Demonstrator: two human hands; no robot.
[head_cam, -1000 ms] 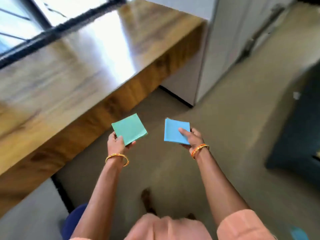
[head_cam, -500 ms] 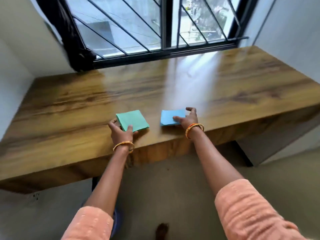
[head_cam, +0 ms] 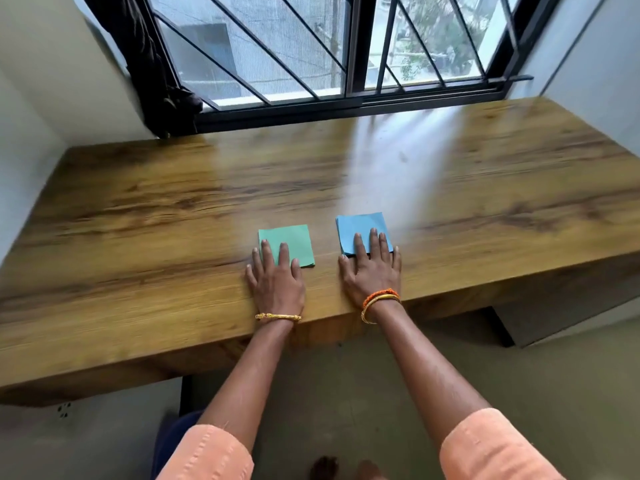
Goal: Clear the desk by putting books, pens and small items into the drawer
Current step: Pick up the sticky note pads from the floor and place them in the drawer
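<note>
We see both hands flat on the tabletop, near its front edge. Left hand lies palm down, fingers straight, fingertips pressing the near part of the green pad; grip released, nothing grasped. Right hand likewise palm down, straight fingers resting on the near part of the blue pad; grip released too. Pads lie flat side by side, apart, blue one to the right and slightly farther back. We note bangles on both wrists, orange sleeves, barred window behind the tabletop, dark cloth at its left corner.
</note>
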